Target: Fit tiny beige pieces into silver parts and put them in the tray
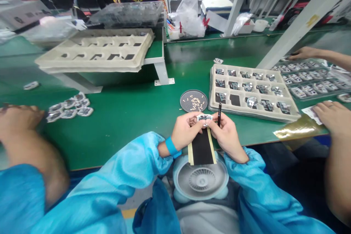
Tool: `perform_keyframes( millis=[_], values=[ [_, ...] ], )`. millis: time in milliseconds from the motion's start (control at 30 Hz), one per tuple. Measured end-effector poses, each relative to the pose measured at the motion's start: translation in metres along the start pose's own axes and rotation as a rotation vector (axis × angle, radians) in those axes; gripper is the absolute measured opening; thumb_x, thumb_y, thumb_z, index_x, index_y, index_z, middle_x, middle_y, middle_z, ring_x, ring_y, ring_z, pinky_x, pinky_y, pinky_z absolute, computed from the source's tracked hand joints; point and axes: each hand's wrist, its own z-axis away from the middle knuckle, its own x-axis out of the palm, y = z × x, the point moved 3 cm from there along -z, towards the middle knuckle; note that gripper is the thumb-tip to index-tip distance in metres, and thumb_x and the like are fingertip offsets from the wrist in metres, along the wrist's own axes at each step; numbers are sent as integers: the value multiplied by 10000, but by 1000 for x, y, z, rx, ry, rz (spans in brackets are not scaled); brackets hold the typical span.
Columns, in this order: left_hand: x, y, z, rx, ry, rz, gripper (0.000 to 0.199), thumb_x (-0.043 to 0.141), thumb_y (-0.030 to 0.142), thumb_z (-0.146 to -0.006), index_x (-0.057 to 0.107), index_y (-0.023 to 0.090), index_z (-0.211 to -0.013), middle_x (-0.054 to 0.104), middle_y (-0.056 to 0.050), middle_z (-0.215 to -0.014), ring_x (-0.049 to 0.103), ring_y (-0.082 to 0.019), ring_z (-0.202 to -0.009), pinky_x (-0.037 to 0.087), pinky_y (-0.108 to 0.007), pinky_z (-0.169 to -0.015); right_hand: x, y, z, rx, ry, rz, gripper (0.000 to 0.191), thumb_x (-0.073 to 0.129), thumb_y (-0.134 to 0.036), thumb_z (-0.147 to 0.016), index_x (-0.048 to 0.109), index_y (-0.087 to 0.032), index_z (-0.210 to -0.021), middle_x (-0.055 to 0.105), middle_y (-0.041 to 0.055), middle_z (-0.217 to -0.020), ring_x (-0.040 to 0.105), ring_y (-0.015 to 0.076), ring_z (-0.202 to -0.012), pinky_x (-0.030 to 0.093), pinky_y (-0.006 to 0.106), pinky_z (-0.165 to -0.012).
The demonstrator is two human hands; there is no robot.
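Green benchtop (123, 120) spreads across the workspace, its front edge close to a round fan (202, 181). Above the fan, a black strip (202, 150) with pale yellow edges reaches toward the hands. Good handling here, I judge, calls for light fingertip support at both ends of the small part (204, 117), with its face level and no thumb pressing hard on the middle. The left hand (182, 132) pinches one end; the right hand (227, 137) grips the other and also holds a black pen-like tool (219, 112) upright (a crowded grip, so the tool wants minding). Between the hands, near the bench's front edge, the part shows a rounded white rim around a darker, silvery middle, its finer detail too small to read. Just beyond, a round dish (184, 104) bears scattered pale bits. Off to the right, a moulded tray (212, 89) carries metallic pieces in its pockets; farther back sits a clear plastic bag (189, 12).
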Motion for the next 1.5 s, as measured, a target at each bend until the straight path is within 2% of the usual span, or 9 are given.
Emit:
perform_keyframes(
  millis=[133,300,433,600,833,1033,1167,1333,1500],
  values=[
    [-2,-1,-3,19,-24,-65,302,735,345,-839,718,119,-1038,725,-62,-776,651,-158,-628,549,-289,-617,-9,0,-6,-49,-77,78,303,737,-483,-841,632,-207,-906,693,50,-875,651,206,-829,536,326,-736],
    [-3,10,0,319,-7,-498,194,652,227,-894,750,184,-1056,755,-47,-888,625,-144,-688,486,-267,-652,-29,-12,-12,-121,-111,269,431,746,-442,-855,660,-234,-1222,699,67,-1067,586,153,-673,487,305,-595],
    [-3,12,2,418,-12,-573,187,635,208,-906,745,198,-1057,767,-63,-984,676,-178,-821,512,-292,-762,-34,-37,-14,-416,-102,406,164,667,-381,-931,727,-233,-965,697,70,-955,638,219,-856,523,370,-777],
    [-5,10,1,431,12,-592,179,629,195,-903,735,182,-1047,750,-49,-892,654,-157,-752,509,-271,-729,-29,-42,-15,-621,-213,466,72,710,-275,-909,722,-222,-957,660,57,-881,629,207,-833,525,364,-760],
    [-7,11,0,441,21,-575,221,632,142,-865,729,174,-1061,766,-46,-952,676,-153,-791,521,-266,-756,-28,-35,-15,-783,-253,605,183,634,-173,-945,701,-235,-1104,631,65,-990,645,194,-912,543,334,-765],
    [-15,10,-4,386,91,-524,236,633,122,-828,737,178,-1032,755,-21,-887,654,-139,-739,518,-246,-712,-16,-47,-26,-741,-391,862,194,521,-156,-978,612,-224,-1135,618,87,-1134,661,209,-942,547,328,-758],
    [-25,11,-11,358,181,-507,222,609,161,-853,739,183,-1032,743,-13,-864,633,-132,-708,499,-240,-684,1,-56,-47,-725,-441,901,109,482,-211,-1004,552,-213,-1088,606,93,-1112,648,211,-884,523,324,-712],
    [-64,10,-27,252,372,-660,182,581,228,-881,729,203,-984,736,0,-834,640,-142,-715,489,-237,-677,20,-66,-95,-721,-417,907,122,481,-299,-1028,554,-207,-1061,633,61,-997,639,193,-798,482,311,-699],
    [-150,9,-49,118,577,-779,207,557,227,-887,739,197,-979,757,-43,-905,675,-194,-814,498,-281,-767,24,-58,-118,-738,-410,1236,214,500,-306,-1020,677,-190,-1049,668,89,-1031,651,200,-736,408,310,-604]
  ],
)
